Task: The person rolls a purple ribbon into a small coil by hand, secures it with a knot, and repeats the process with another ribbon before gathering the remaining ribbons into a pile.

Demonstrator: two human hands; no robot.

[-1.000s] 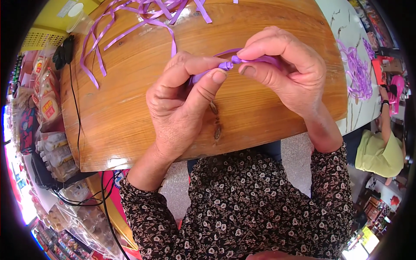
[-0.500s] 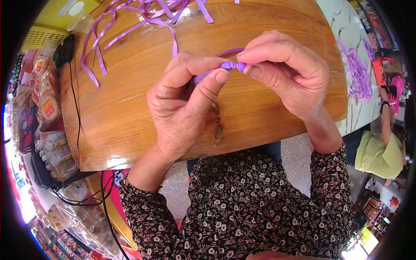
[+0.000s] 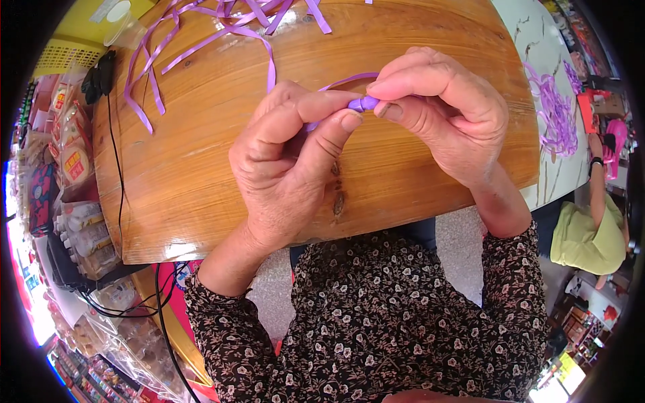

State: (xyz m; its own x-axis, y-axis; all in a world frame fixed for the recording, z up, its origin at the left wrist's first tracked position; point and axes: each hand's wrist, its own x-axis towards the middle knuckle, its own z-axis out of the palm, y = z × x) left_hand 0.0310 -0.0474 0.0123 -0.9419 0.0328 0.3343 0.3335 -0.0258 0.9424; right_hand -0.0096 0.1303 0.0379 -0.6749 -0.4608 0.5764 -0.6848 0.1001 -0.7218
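Above the wooden table, my left hand (image 3: 285, 151) and my right hand (image 3: 450, 104) meet over a small purple plastic clasp (image 3: 363, 104). My left thumb and forefinger pinch its left end. The right end sits between my right thumb and forefinger. Both ends touch, with a narrow dark line between them. A thin purple strap (image 3: 349, 80) arches behind the clasp from hand to hand; my fingers hide where it joins. More purple straps (image 3: 235, 30) lie loosely across the far side of the table.
The wooden table (image 3: 222, 195) has a black cable (image 3: 117, 154) along its left side. A clear plastic cup (image 3: 124, 30) stands at the far left by a yellow basket (image 3: 60, 59). Tangled purple straps (image 3: 556, 117) lie on a white marbled surface at right, near another person's arm (image 3: 596, 178).
The two ends of the clasp have come together, and the gap between them has closed. My left hand has shifted slightly right; my right hand has barely moved.
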